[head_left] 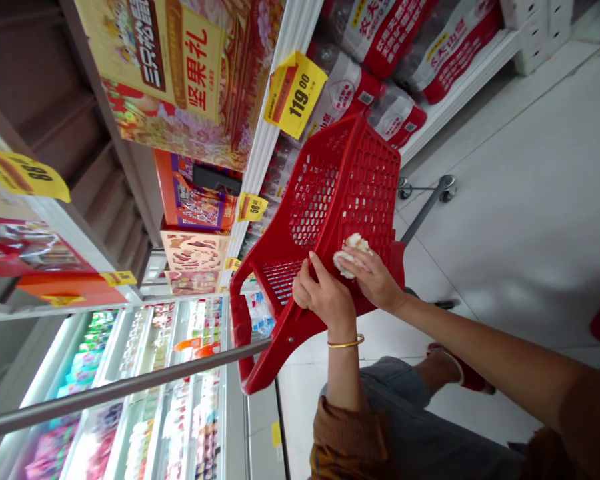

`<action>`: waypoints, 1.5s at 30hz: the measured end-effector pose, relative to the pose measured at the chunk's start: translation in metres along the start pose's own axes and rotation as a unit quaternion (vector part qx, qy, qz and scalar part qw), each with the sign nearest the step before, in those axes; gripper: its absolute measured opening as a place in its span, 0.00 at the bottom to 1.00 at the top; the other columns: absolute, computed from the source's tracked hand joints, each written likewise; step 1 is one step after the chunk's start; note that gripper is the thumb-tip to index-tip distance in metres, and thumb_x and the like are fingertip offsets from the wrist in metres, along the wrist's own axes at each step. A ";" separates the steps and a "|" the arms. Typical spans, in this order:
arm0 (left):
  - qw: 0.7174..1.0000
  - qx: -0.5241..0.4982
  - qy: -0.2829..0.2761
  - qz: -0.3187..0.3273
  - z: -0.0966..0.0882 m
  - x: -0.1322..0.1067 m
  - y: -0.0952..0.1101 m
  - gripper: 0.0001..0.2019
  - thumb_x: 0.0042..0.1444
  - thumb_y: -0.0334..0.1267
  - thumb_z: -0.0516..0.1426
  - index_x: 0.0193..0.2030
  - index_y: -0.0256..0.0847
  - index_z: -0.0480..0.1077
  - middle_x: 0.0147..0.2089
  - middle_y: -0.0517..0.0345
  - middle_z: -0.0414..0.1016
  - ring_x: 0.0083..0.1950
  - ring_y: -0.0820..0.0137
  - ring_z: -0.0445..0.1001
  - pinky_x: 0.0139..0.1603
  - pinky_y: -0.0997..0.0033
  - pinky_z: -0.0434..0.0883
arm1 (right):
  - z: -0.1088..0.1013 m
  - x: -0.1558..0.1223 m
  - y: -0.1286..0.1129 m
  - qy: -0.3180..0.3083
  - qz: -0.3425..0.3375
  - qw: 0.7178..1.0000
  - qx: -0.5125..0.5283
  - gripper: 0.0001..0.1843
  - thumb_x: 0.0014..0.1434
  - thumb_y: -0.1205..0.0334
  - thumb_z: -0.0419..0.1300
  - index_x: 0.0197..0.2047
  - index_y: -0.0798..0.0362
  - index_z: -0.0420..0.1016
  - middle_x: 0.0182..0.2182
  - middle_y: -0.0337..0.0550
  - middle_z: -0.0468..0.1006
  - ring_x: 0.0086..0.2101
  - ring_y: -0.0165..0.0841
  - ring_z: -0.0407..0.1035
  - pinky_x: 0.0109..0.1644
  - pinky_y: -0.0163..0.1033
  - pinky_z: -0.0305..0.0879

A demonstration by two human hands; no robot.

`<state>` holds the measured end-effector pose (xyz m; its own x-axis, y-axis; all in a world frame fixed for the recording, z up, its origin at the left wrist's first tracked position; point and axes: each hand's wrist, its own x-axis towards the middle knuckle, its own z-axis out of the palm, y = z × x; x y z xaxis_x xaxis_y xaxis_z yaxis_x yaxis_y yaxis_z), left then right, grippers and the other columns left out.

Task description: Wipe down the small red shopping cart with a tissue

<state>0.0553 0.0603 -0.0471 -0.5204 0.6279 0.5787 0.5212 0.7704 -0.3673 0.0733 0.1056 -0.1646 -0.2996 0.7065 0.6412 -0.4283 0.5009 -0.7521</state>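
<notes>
Two hands at a red shopping basket, in a supermarket aisle

Left of the red shopping basket [340,187] stood a chilled display case [155,360], and a metal cart bar [120,390] ran out to the basket's lower end. Gift boxes [195,203] sat on shelves just behind it. At the basket's rim, the left hand [323,297], with a gold bangle [345,341], was curled around the red plastic edge. A crumpled white tissue [349,255], possibly a cloth, lay against the basket's wall, pressed there by the half-closed right hand [375,277]. Right of the basket, cart casters [447,189] stood on white floor tile [505,220].
</notes>
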 end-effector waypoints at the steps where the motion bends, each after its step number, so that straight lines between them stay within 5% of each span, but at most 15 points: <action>1: 1.000 0.007 -0.008 -0.009 -0.001 0.000 0.002 0.20 0.65 0.39 0.45 0.59 0.40 0.68 0.55 0.38 0.69 0.57 0.54 0.65 0.58 0.44 0.61 | 0.002 0.009 -0.001 0.009 0.008 1.000 -0.005 0.28 0.66 0.70 0.48 0.66 0.41 0.55 0.62 0.49 0.65 0.60 0.38 0.61 0.59 0.49 0.67; 5: 0.999 0.038 -0.012 -0.018 -0.001 0.002 0.010 0.19 0.65 0.42 0.47 0.60 0.48 0.68 0.53 0.40 0.68 0.55 0.54 0.65 0.56 0.40 0.62 | 0.012 0.024 -0.001 0.026 0.052 0.998 0.002 0.27 0.67 0.69 0.46 0.66 0.39 0.55 0.63 0.47 0.63 0.60 0.38 0.61 0.59 0.51 0.66; 12: 0.996 0.080 0.031 -0.001 0.009 0.004 0.012 0.18 0.64 0.43 0.49 0.59 0.51 0.68 0.51 0.42 0.67 0.53 0.54 0.64 0.52 0.41 0.63 | 0.018 0.005 0.004 -0.011 0.040 0.998 0.053 0.26 0.68 0.67 0.48 0.67 0.44 0.55 0.62 0.48 0.65 0.61 0.37 0.60 0.63 0.51 0.62; 22: 0.993 0.109 -0.006 0.040 -0.008 0.010 0.008 0.20 0.63 0.43 0.50 0.59 0.42 0.68 0.50 0.41 0.69 0.51 0.55 0.67 0.53 0.46 0.64 | 0.006 -0.035 0.000 -0.089 0.000 0.994 0.066 0.24 0.69 0.69 0.45 0.67 0.49 0.55 0.59 0.49 0.69 0.62 0.33 0.58 0.66 0.50 0.57; 26: 0.992 0.095 -0.045 0.071 -0.013 0.023 0.014 0.21 0.65 0.43 0.48 0.59 0.34 0.66 0.57 0.39 0.68 0.58 0.52 0.65 0.58 0.49 0.63 | -0.003 -0.032 0.004 -0.038 0.022 0.997 0.057 0.27 0.67 0.71 0.47 0.67 0.47 0.55 0.60 0.50 0.68 0.61 0.35 0.60 0.62 0.49 0.63; 30: 0.985 0.095 -0.097 0.104 0.000 0.028 0.019 0.25 0.65 0.42 0.46 0.66 0.32 0.55 0.66 0.39 0.60 0.63 0.52 0.62 0.61 0.49 0.61 | -0.006 -0.006 0.014 0.033 0.105 0.993 0.046 0.27 0.67 0.69 0.46 0.67 0.42 0.55 0.64 0.48 0.61 0.61 0.38 0.59 0.62 0.51 0.64; 35: 0.982 0.125 -0.109 0.087 0.019 0.023 0.021 0.30 0.65 0.45 0.45 0.70 0.30 0.47 0.68 0.33 0.54 0.67 0.47 0.54 0.63 0.38 0.54 | 0.006 0.018 0.031 0.019 0.112 0.992 0.048 0.28 0.68 0.68 0.45 0.68 0.39 0.50 0.66 0.47 0.57 0.63 0.37 0.56 0.61 0.50 0.64; 45: 0.981 0.147 -0.077 0.099 0.031 0.020 0.019 0.24 0.64 0.42 0.47 0.67 0.43 0.57 0.65 0.34 0.56 0.66 0.45 0.54 0.61 0.35 0.53 | 0.017 -0.015 0.029 -0.027 0.110 0.992 0.062 0.29 0.68 0.68 0.46 0.69 0.39 0.45 0.66 0.42 0.57 0.64 0.34 0.55 0.65 0.47 0.59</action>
<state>0.0343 0.0910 -0.0653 -0.5371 0.7599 0.3663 0.4159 0.6163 -0.6687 0.0509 0.1015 -0.1933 -0.4405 0.7628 0.4734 -0.4488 0.2697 -0.8520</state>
